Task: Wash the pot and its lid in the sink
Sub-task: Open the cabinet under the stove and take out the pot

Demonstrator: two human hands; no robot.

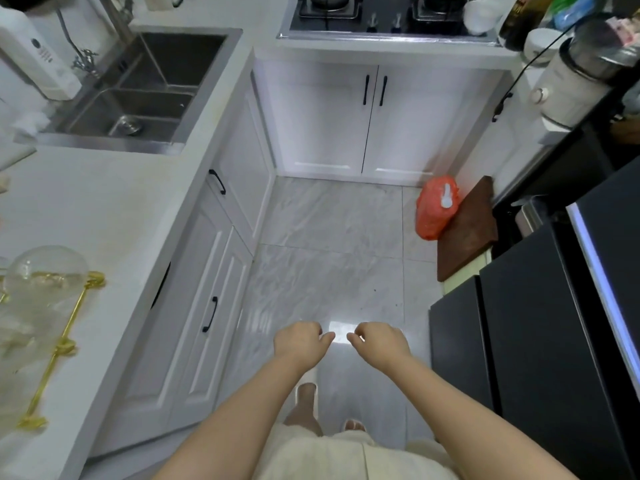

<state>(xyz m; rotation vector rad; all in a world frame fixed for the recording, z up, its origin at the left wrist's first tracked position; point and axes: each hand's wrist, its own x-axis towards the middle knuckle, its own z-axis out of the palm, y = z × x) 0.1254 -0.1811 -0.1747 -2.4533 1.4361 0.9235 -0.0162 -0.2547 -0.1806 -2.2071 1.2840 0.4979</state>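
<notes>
At the far left we see a clear glass dome [46, 268] on a gold wire rack [62, 344], resting on the white counter [104, 209]. Beyond it the steel sink [138, 95] is set into that counter, its long side running away from us toward the wall, drain [129, 125] at the near end, tap [116, 19] at the far left corner. We cannot make out the pot or its lid anywhere. Our left hand [300, 341] and right hand [379, 341] hang out over the grey floor tiles [329, 237], forearms reaching forward, knuckles up, fingers loosely curled downward and holding nothing, thumbs near one another but apart. Right of them an orange bag [434, 209] leans beside a brown board [467, 230], and a black fridge [536, 341] fills the right edge.
</notes>
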